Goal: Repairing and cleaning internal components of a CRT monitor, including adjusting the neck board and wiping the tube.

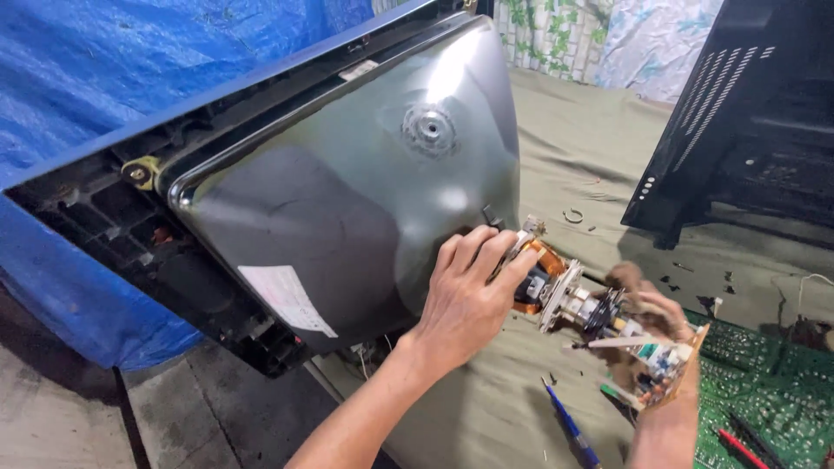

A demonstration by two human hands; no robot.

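One picture tube (pixel 347 191), grey glass funnel, lying rear-up and tilted in its dark front frame (pixel 104 217); round anode port bare near the top, one white label low on the left flank. The tube sits on an olive cloth (pixel 573 148) spread over the work surface, against a blue tarpaulin (pixel 104 78).

One black rear housing (pixel 747 130), vented, already off the set and standing apart at upper right.

One green circuit board (pixel 764 382), out of the case, flat on the cloth at lower right, beside the right wrist.

One deflection yoke (pixel 540 271), orange copper windings, seated on the tube neck where the funnel narrows; judged not yet drawn off.

One neck assembly (pixel 591 308), metal rings and magnets, projecting rightward from the yoke.

One small neck board (pixel 665 360), pale, at the far end of the neck; blurred.

Left hand (pixel 465 295): fingers curled over the yoke and the funnel's narrow end, gripping it.

Right hand (pixel 660 334): blurred, fingers closed about the small neck board at the neck's tip.

One blue-handled tool (pixel 569 427) on the cloth below the hands; one red-handled tool (pixel 737 447) on the green board.

Status, as judged: casing and main board removed; neck parts remain to be stripped from the tube
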